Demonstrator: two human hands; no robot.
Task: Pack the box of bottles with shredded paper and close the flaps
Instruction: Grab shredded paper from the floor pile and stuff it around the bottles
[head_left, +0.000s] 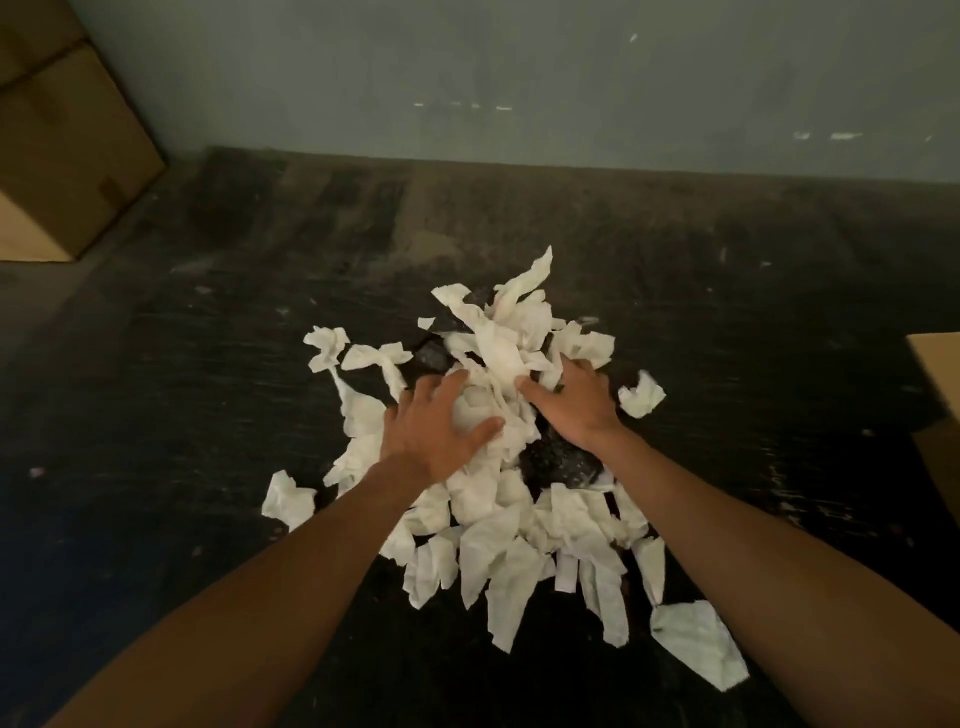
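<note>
Gathering shredded paper (498, 525) mid-floor — left hand (434, 434) and right hand (574, 402) spread flat upon it; box (937, 374) at right edge — right hand nearer.

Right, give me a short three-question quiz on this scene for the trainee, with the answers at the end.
1. True or false: both hands are on the pile of torn paper.
2. Where is the stack of cardboard boxes? A) far left, by the wall B) under the paper C) in the hands
3. Fill in: the paper lies on a dark ____.

Key:
1. True: the left hand and right hand both rest on it, fingers spread.
2. A. Another cardboard edge shows at the right border.
3. Floor.
</note>
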